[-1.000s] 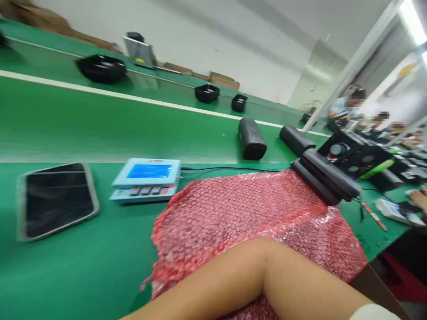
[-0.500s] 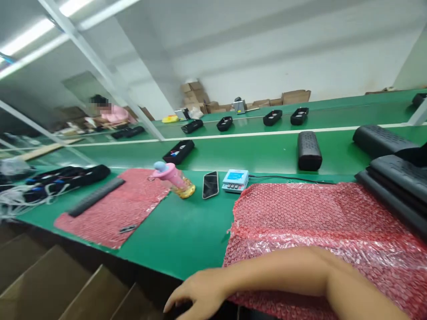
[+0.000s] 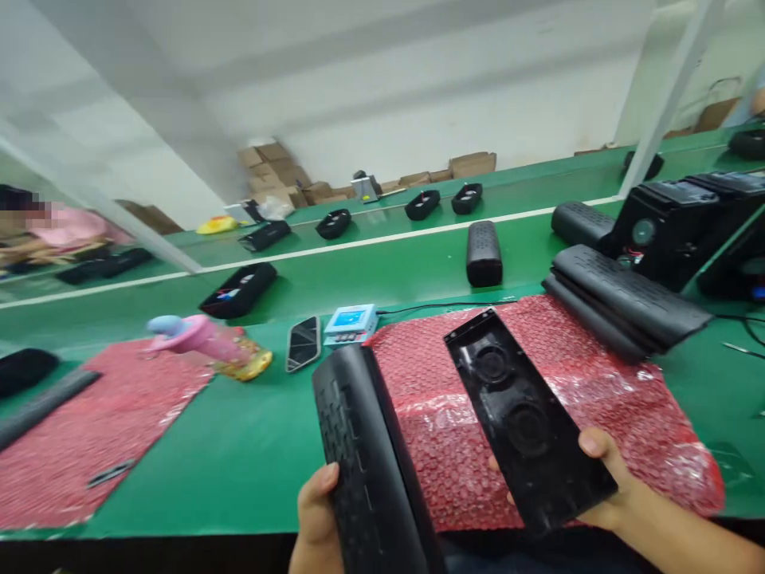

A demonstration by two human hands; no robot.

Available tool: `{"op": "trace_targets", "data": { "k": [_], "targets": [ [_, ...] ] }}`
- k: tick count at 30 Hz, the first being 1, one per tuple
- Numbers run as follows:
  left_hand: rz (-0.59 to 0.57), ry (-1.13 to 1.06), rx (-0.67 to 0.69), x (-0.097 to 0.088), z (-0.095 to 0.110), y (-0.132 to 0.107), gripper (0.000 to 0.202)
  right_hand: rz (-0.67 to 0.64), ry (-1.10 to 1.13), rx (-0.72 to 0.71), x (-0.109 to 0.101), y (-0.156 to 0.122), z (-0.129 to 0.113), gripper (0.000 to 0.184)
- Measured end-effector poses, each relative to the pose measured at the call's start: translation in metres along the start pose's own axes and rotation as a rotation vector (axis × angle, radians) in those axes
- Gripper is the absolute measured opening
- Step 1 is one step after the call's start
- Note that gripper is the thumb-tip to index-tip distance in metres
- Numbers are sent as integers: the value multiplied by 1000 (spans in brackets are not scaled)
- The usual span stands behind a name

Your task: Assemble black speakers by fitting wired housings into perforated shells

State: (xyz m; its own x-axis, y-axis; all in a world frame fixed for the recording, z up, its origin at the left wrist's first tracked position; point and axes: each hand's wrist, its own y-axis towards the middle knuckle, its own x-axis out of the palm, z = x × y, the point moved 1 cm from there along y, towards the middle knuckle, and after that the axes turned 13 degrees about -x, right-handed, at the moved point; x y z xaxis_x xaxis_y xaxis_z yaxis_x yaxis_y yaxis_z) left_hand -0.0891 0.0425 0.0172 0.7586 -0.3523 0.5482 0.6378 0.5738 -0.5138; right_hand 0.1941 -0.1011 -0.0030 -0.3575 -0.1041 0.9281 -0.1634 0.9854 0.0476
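Note:
My left hand is closed around a black curved speaker housing with a pattern of slots, held upright and tilted at the near edge of the bench. In my right hand is a long black speaker panel with two round speaker recesses, its thumb pressed on the edge. The panel is tilted above a red bubble-wrap mat. Housing and panel are apart. The right fingers are mostly hidden behind the panel.
A blue-white device, a phone and a pink-lidded bottle stand ahead and left. More black housings lie on the right. Black speaker units stand behind them. A co-worker sits far left.
The view has swung right. A bare arm reached down past the bench edge earlier; now both hands are in view, holding the slotted housing and the panel above the bench.

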Motion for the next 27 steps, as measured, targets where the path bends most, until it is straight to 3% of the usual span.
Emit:
{"op": "trace_targets", "data": {
  "k": [4,8,12,15,18,21,24,27],
  "targets": [
    [186,509,-134,30,23,41,54,88,131,-143,-20,-42,16,75],
    [440,1214,-84,54,39,63,72,207,209,-256,-38,-51,40,74],
    [652,1637,68,69,26,57,77,156,264,-227,-46,-54,52,69],
    [660,1836,139,80,8,52,89,135,277,-185,-50,-57,55,72],
    [652,1866,83,86,-2,52,98,195,260,-127,-52,-60,53,77],
    [602,1777,39,85,1,54,96,257,209,-63,-50,-62,46,85],
    [547,1588,42,84,12,50,97,216,147,21,-46,-63,39,90],
    [476,1261,6,85,18,38,99,212,128,35,-42,-63,37,88]
  ]
}}
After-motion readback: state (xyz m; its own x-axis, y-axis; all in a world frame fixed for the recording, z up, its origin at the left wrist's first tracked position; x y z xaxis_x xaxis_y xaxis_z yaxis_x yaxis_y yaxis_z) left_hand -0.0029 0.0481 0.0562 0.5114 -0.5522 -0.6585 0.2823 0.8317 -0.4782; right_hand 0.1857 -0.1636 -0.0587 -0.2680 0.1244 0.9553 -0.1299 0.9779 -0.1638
